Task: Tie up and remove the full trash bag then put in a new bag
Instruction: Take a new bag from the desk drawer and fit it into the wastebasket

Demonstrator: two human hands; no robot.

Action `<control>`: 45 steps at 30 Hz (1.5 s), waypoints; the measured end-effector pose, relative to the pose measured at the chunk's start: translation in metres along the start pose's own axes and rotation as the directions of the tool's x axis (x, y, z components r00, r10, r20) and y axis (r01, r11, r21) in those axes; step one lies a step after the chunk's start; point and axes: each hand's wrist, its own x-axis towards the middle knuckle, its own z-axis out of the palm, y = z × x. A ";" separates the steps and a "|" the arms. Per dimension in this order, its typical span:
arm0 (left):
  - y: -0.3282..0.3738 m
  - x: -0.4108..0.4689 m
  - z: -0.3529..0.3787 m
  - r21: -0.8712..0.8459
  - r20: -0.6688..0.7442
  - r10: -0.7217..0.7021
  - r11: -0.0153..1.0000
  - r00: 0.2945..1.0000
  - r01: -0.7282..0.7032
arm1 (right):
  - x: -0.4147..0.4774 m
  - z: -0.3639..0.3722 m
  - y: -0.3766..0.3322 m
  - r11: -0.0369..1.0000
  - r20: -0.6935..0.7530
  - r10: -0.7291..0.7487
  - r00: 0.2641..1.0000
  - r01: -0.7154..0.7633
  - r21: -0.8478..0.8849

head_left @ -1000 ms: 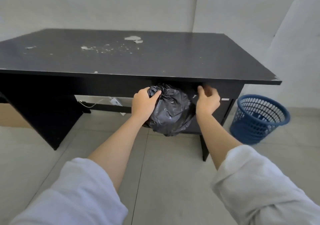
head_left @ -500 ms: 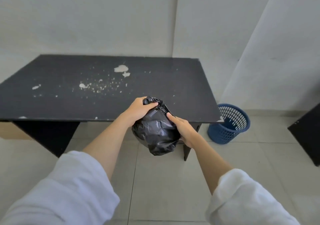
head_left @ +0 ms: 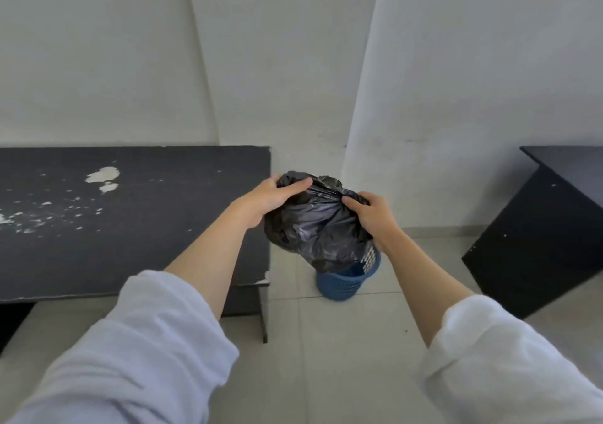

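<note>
Just right of scuffed black desk (head_left: 130, 221), gripping with curled left hand (head_left: 274, 197) the top of black trash bag (head_left: 316, 228). Pinching its bunched neck with bent fingers of right hand (head_left: 368, 215). Holding bag up over blue basket (head_left: 346, 285) on floor; second dark desk (head_left: 538, 244) far right.

Black desks (head_left: 137, 221), white walls (head_left: 293, 48), tiled floor (head_left: 326, 358)

Black trash bag (head_left: 318, 228): crumpled, bulging, glossy plastic, held aloft above blue mesh bin (head_left: 347, 281); bin upright on floor, partly hidden.
</note>
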 end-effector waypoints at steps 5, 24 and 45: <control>0.028 0.064 0.078 -0.121 0.074 -0.112 0.985 0.991 0.120 | 0.065 -0.085 0.007 1.000 -0.039 -0.001 0.999 0.002 0.021; -0.092 0.410 0.216 -0.215 -0.171 -0.099 0.975 0.980 0.061 | 0.361 -0.143 0.235 0.964 0.146 0.246 0.958 -0.258 0.066; -0.332 0.541 0.259 0.126 0.099 0.036 0.991 0.994 -0.049 | 0.473 -0.076 0.478 0.976 0.173 0.008 0.985 -0.045 0.212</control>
